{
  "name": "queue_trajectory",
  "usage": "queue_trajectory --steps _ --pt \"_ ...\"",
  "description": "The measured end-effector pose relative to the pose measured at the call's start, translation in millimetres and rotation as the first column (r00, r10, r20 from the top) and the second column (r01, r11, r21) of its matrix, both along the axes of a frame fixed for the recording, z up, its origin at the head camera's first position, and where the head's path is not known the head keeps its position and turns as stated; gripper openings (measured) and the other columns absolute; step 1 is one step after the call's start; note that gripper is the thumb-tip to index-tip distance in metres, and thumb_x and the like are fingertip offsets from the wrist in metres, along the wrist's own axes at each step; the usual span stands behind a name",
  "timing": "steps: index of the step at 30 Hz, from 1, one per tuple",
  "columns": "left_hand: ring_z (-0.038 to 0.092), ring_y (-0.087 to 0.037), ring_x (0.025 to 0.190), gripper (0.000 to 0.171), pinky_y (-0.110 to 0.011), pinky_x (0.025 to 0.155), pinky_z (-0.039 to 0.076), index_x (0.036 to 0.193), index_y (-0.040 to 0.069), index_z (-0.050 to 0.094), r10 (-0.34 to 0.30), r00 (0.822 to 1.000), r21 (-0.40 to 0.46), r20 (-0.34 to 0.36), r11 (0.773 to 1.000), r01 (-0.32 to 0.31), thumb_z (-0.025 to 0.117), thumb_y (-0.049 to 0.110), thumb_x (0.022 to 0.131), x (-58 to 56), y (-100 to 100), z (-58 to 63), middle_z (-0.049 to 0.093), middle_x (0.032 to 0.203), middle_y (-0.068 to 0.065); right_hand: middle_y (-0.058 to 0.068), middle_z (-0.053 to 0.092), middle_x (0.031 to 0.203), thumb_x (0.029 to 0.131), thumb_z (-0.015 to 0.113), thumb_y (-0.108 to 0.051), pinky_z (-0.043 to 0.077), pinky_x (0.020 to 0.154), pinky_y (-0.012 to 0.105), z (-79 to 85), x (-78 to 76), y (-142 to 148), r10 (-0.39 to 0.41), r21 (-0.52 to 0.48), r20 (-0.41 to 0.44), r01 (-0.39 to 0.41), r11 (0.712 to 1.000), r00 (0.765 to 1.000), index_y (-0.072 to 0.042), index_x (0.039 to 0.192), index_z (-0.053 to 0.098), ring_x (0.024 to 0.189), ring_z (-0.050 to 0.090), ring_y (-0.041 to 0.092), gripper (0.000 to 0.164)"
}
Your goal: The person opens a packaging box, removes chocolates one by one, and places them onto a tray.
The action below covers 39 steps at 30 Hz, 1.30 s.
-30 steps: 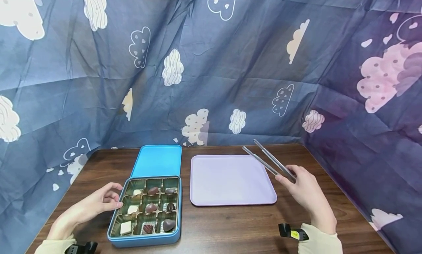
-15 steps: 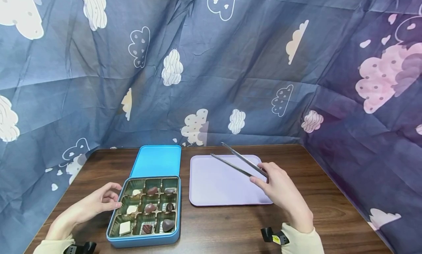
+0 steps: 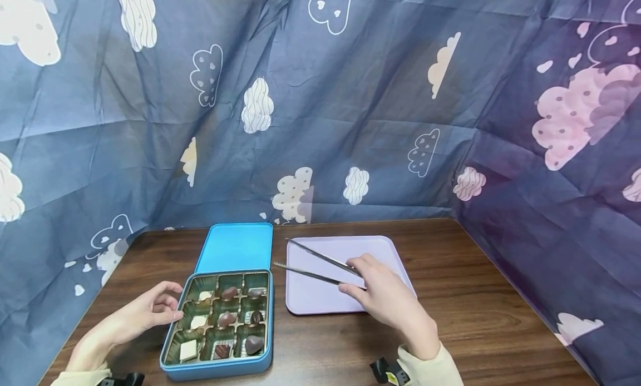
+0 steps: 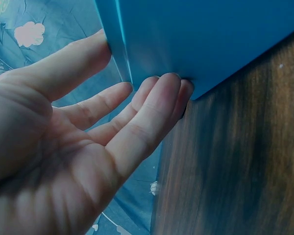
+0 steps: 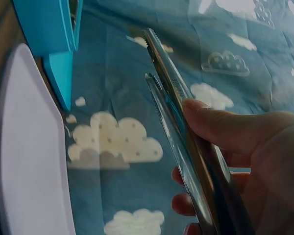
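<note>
In the head view, my left hand [image 3: 135,317] rests at the left side of a blue tin [image 3: 220,370], fingers loosely bent. Its thumb and fingertips touch the tin's outer wall in the left wrist view. Gold-coloured compartments inside hold chocolates, among them a white square one [image 3: 188,350], a striped dark one [image 3: 222,351] and a grey-brown one [image 3: 254,344]. My right hand [image 3: 388,294] grips metal tongs [image 3: 325,258] between thumb and fingers. The tongs' arms are spread, with nothing between the toothed tips, which point left toward the tin, above the tray's left edge.
A pale purple tray [image 3: 312,301] lies to the right of the tin, below the tongs. The tin's light blue lid [image 3: 236,247] is folded back behind it. Everything sits on a brown wooden table [image 3: 320,347], with a blue cloud-patterned cloth [image 3: 320,124] hanging behind.
My right hand has moved left with the tongs, from the tray's right edge to over the tray, and the tips have come lower and nearer the tin. My left hand stays by the tin.
</note>
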<state>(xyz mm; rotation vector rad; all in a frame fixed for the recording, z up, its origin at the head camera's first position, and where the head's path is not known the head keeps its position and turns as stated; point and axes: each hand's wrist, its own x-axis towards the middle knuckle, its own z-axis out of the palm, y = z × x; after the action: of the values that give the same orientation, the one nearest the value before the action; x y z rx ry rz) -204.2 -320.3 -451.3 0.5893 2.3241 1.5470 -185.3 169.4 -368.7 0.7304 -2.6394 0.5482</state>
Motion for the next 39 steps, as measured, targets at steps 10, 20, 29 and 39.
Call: queue_trajectory --steps 10,20,29,39 --pt "0.059 -0.012 0.085 0.048 -0.027 0.076 0.051 0.128 -0.011 0.035 0.026 1.0 -0.007 0.014 1.0 -0.026 0.064 0.007 0.094 0.3 -0.1 -0.7 0.049 0.095 -0.012 -0.002 0.061 0.099 0.087 0.074 -0.035 0.051 0.075 0.036 -7.3 9.6 -35.9 0.11 0.075 0.008 -0.111 0.991 0.994 -0.008 0.113 0.064 0.086 0.06 0.014 0.039" --pt "0.059 -0.012 0.085 0.048 -0.027 0.076 0.051 0.127 -0.011 0.036 0.028 1.0 -0.008 0.004 1.0 -0.028 0.064 0.008 0.094 1.3 0.0 -0.1 0.049 0.094 -0.012 -0.004 0.055 0.092 0.092 0.068 -0.038 0.049 0.067 0.031 -14.2 18.7 -65.5 0.257 0.17 0.038 -0.26 0.951 0.966 -0.009 0.112 0.063 0.074 0.052 0.01 0.036" --pt "0.059 -0.013 0.084 0.048 -0.027 0.076 0.051 0.127 -0.01 0.037 0.041 0.999 -0.036 0.002 0.999 -0.041 0.066 0.009 0.093 -2.6 2.3 1.4 0.051 0.094 -0.012 -0.006 0.052 0.089 0.095 0.063 -0.04 0.047 0.065 0.024 -17.4 25.6 -87.3 0.35 0.243 0.058 -0.353 0.904 0.935 -0.01 0.11 0.063 0.071 0.05 0.005 0.034" --pt "0.058 -0.013 0.085 0.048 -0.027 0.076 0.051 0.126 -0.01 0.037 0.058 0.998 -0.033 -0.002 0.998 -0.058 0.066 0.009 0.093 -0.5 0.0 0.7 0.049 0.095 -0.013 -0.009 0.043 0.079 0.091 0.067 -0.041 0.041 0.056 0.021 7.8 13.4 -124.3 0.48 0.479 0.01 -0.426 0.767 0.877 -0.016 0.091 0.057 0.064 0.042 0.004 0.027"
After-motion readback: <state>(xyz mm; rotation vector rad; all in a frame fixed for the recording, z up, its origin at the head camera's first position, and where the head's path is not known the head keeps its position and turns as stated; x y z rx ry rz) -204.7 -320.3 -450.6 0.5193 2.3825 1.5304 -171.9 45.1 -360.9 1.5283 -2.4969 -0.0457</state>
